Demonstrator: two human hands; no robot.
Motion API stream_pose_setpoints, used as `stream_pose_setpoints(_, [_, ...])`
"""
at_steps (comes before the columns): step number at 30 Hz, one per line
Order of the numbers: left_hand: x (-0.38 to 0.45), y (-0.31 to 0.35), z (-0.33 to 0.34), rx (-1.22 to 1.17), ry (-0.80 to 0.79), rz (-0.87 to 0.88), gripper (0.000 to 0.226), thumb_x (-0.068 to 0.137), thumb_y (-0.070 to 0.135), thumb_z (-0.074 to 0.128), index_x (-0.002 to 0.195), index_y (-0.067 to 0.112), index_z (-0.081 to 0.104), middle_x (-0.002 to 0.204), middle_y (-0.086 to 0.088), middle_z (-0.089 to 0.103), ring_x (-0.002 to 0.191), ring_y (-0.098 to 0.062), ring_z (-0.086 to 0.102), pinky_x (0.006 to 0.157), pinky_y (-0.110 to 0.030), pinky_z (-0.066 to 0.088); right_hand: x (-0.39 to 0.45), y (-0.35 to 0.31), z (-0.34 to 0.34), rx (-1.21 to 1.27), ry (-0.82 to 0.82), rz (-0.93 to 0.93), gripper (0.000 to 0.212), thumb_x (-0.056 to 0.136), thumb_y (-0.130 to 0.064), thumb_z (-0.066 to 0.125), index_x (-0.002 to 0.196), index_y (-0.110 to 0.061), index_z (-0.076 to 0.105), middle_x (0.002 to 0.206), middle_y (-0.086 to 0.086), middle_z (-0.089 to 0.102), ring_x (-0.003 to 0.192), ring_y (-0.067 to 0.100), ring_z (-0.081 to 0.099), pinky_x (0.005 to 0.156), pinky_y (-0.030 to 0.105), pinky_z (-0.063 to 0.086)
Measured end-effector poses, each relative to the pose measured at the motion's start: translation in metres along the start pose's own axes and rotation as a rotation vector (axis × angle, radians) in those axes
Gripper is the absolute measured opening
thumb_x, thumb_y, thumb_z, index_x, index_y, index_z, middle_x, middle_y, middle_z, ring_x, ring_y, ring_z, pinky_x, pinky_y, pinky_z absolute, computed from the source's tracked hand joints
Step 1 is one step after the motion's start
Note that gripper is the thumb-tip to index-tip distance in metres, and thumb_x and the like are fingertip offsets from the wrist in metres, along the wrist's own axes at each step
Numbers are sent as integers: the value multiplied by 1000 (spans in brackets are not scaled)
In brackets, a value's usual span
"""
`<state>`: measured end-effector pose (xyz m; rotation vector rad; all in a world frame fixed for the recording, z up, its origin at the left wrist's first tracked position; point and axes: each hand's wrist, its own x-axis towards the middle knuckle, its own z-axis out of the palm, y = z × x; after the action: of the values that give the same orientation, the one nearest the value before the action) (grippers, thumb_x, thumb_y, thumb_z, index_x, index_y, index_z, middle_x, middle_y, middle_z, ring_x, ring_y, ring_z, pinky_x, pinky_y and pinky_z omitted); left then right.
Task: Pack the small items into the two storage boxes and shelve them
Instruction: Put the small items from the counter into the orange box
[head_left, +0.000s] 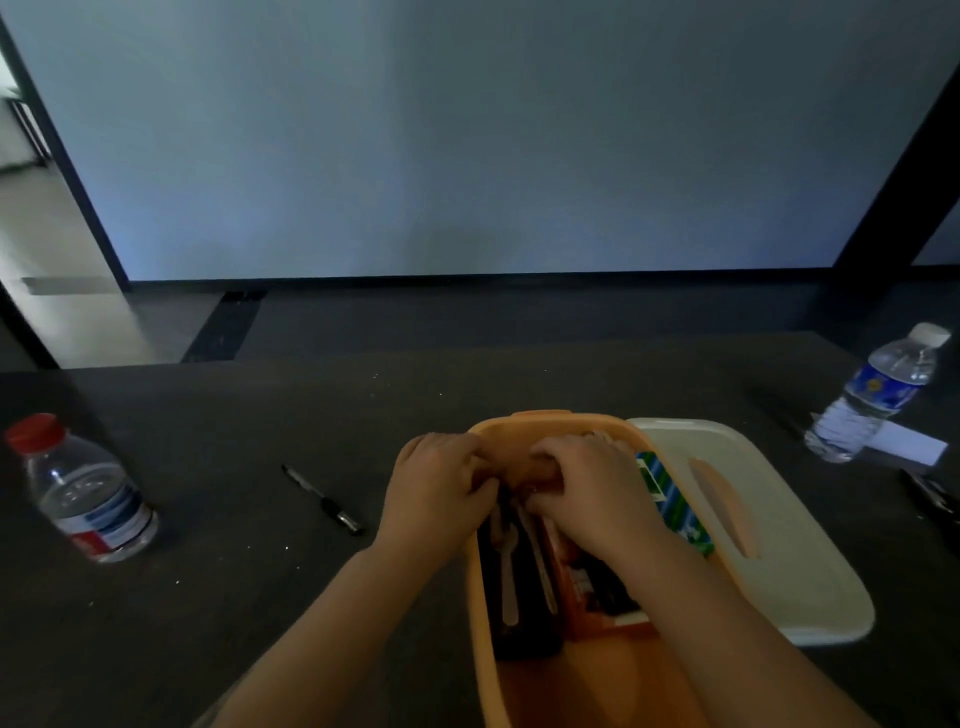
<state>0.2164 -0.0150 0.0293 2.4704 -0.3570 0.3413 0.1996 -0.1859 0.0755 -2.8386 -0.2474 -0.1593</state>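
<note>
An orange storage box (582, 686) stands on the dark table in front of me. Inside lie pale plastic cutlery (509, 571), a black flat item, a red-brown packet (592, 587) and a green-and-blue striped carton (675, 509) against the right wall. My left hand (436, 493) is curled at the box's far left rim, fingers bent inward. My right hand (587, 488) reaches into the far end, fingers curled down among the items. What either hand holds is hidden. A white lid (810, 571) with an orange handle lies right of the box.
A red-capped water bottle (83, 493) stands at the left. A black pen (322, 500) lies left of the box. A blue-labelled water bottle (878, 395) and a white paper strip (904, 441) sit at the far right, with dark items at the right edge.
</note>
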Motion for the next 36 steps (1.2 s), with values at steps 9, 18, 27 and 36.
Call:
stream_pose_setpoints(9, [-97, -66, -52, -283, 218, -377, 32, 78, 17, 72, 97, 39, 59, 98, 20, 62, 95, 6, 56, 79, -16, 46, -51, -127, 14, 372, -24, -219, 32, 87, -35, 61, 115, -46, 49, 90, -27, 45, 85, -8, 47, 81, 18, 46])
stream_pose_setpoints(18, [-167, -150, -75, -133, 217, -644, 37, 77, 28, 74, 103, 45, 53, 106, 21, 54, 97, 2, 55, 84, -25, 51, -37, -169, 129, 429, -129, 66, 48, 85, -31, 67, 127, -41, 46, 125, -20, 49, 113, -2, 48, 93, 21, 46])
stream_pose_setpoints(27, [-129, -215, -147, -188, 629, -625, 82, 63, 37, 84, 130, 38, 37, 126, 15, 39, 106, -1, 46, 83, -20, 40, 41, -192, 167, 208, -66, 206, 56, 86, -36, 65, 137, -35, 41, 140, -8, 42, 131, 12, 38, 105, 34, 35])
stream_pose_setpoints(36, [-102, -251, -138, -318, 680, -577, 81, 65, 29, 84, 128, 43, 35, 130, 9, 49, 114, -11, 52, 93, -39, 47, 51, -187, 185, 136, -48, 278, 25, 91, -35, 59, 115, -31, 54, 119, -9, 54, 112, 8, 49, 94, 28, 43])
